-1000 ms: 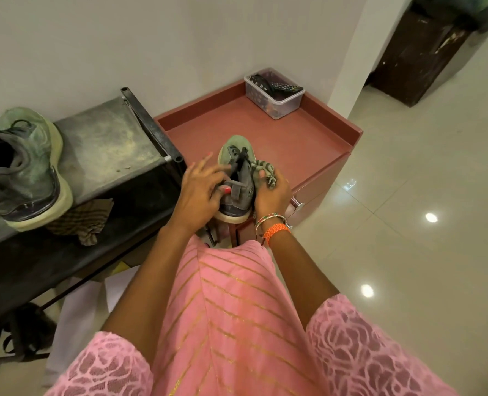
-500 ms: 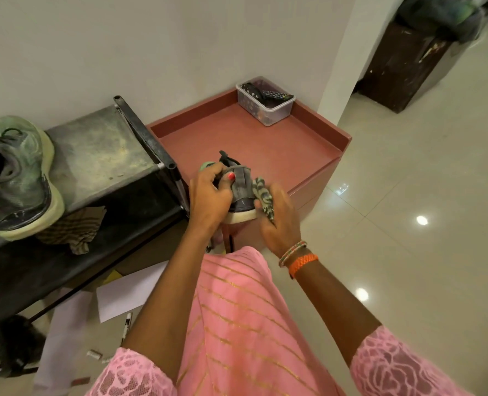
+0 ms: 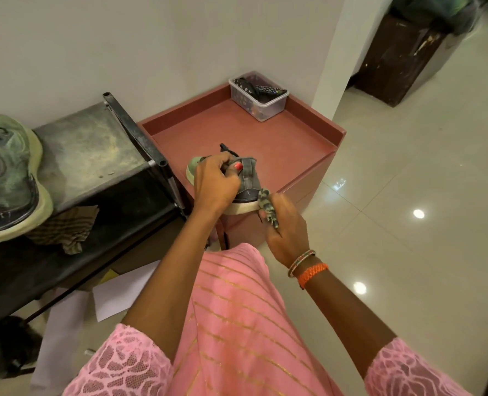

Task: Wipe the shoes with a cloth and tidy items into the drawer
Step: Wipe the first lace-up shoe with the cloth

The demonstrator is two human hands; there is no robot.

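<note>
Down comes the cloth (image 3: 268,206): a second ago it sat against the shoe's side near the laces, and now it is at the heel end, pressed onto the pale sole rim. Over the same second the shoe (image 3: 247,184) has turned too, its green toe swinging away to the left, behind the left hand.

Left hand (image 3: 214,186) is curled over the top of the shoe, thumb with a red nail pressing on the grey upper, fingers wrapped round it. Right hand (image 3: 286,228) pinches the patterned cloth between thumb and curled fingers and holds it to the heel; two bands ring that wrist, one beaded, one orange. Shoe is held in the air over the near left corner of the red-brown surface (image 3: 291,138), a low cabinet with a raised rim on three sides.

Count so far: two shoes in sight. The second shoe (image 3: 8,178), green and grey with a thick pale sole, rests at the left end of the dark metal rack (image 3: 88,150). Two cloths as well, the second one a checked rag (image 3: 65,228) tucked at the rack's front edge under that shoe's sole.

One clear plastic tub (image 3: 258,95) stands in the far corner of the red-brown surface with dark items inside; too small to name. Sheets of white paper (image 3: 122,292) lie on the floor below the rack. No brand or writing can be read anywhere.
</note>
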